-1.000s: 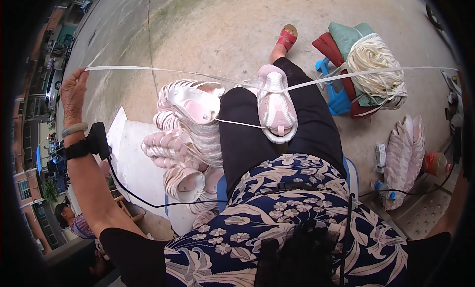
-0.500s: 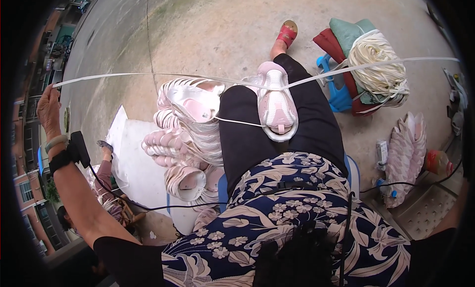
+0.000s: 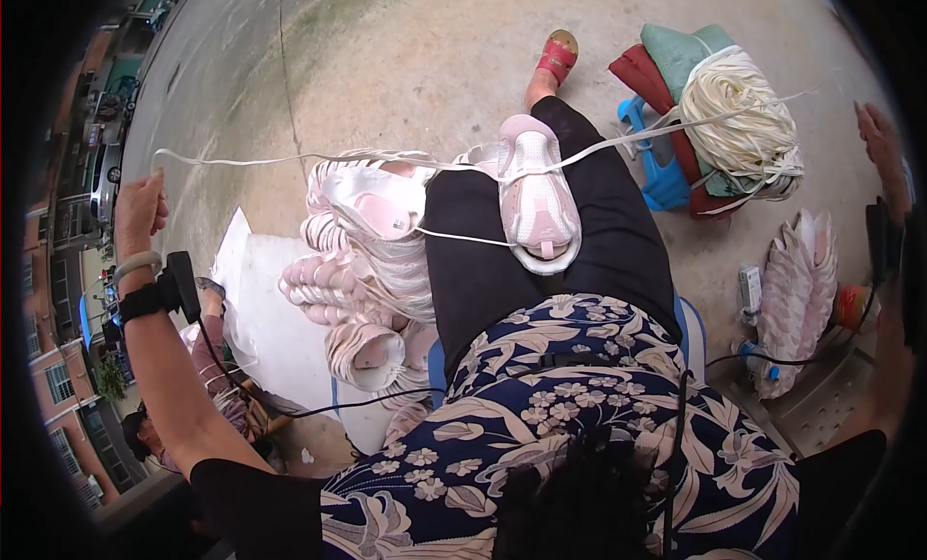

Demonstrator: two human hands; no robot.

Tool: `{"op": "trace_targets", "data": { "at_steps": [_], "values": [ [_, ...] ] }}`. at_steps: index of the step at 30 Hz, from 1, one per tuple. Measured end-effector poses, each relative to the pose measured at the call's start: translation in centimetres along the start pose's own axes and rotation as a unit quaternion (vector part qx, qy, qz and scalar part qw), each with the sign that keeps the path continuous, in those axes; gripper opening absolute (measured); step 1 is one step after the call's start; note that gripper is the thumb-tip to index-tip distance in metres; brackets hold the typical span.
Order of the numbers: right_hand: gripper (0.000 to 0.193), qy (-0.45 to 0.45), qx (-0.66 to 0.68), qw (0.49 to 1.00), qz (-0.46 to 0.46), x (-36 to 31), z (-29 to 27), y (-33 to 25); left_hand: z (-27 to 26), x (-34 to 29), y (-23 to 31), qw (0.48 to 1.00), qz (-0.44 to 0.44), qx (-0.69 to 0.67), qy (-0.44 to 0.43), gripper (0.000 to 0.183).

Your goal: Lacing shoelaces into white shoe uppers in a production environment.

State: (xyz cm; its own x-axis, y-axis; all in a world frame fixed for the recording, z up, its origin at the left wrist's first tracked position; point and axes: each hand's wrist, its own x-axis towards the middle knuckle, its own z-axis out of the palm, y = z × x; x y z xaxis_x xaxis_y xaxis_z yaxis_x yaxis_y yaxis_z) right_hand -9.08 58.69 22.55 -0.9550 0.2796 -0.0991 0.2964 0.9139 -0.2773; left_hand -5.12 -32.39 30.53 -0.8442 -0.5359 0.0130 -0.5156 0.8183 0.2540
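A pink and white sneaker [image 3: 541,212] lies across my thighs, toe toward me. A long white shoelace [image 3: 589,153] passes through it and stretches out slackly to both sides. At the far left, my left hand [image 3: 142,210] is raised with its fingers curled. One lace end curls just at its fingertips; whether they pinch it I cannot tell. Near the right rim, my right hand [image 3: 881,150] is up with fingers apart, and the other lace end floats free to its left. Beside my left thigh, several pink and white shoe uppers [image 3: 381,212] are stacked.
A white board or sheet [image 3: 280,319] lies under the stacks. At right are a bundle of cream laces [image 3: 739,116] on green and red cloth, a blue stool [image 3: 661,179] and more nested uppers [image 3: 797,290]. A black cable [image 3: 372,403] crosses my lap. Another person sits at lower left.
The lace has gone from taut to slack and wavy. Its right end has come free of my right hand, which has come into view. My left hand has moved inward and down, fingers curling.
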Motion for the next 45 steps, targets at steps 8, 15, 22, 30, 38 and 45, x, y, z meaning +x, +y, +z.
{"op": "trace_targets", "data": {
  "at_steps": [8,15,22,30,38,45],
  "values": [
    [0.024,-0.364,0.460,0.810,0.020,-14.5,26.4,-19.2,23.8,-16.7,7.8,0.843,0.012,-0.329,-0.426,0.032],
    [0.014,-0.342,0.591,0.726,0.085,-16.0,32.9,-26.9,29.8,-22.4,14.2,0.759,-0.040,-0.486,-0.431,0.020],
    [0.006,-0.278,0.608,0.742,0.053,-15.9,34.7,-28.4,32.2,-23.4,15.1,0.752,-0.097,-0.528,-0.382,0.017],
    [0.008,-0.238,0.626,0.741,0.050,-16.3,35.1,-28.7,32.7,-23.5,15.5,0.721,-0.109,-0.581,-0.362,0.010],
    [0.008,-0.200,0.598,0.776,-0.010,-16.5,36.3,-28.8,32.7,-23.5,15.3,0.742,-0.085,-0.566,-0.349,0.010],
    [0.011,-0.070,0.400,0.896,-0.182,-16.9,36.3,-29.1,33.2,-23.7,15.3,0.836,0.024,-0.456,-0.306,0.012]
  ]
}}
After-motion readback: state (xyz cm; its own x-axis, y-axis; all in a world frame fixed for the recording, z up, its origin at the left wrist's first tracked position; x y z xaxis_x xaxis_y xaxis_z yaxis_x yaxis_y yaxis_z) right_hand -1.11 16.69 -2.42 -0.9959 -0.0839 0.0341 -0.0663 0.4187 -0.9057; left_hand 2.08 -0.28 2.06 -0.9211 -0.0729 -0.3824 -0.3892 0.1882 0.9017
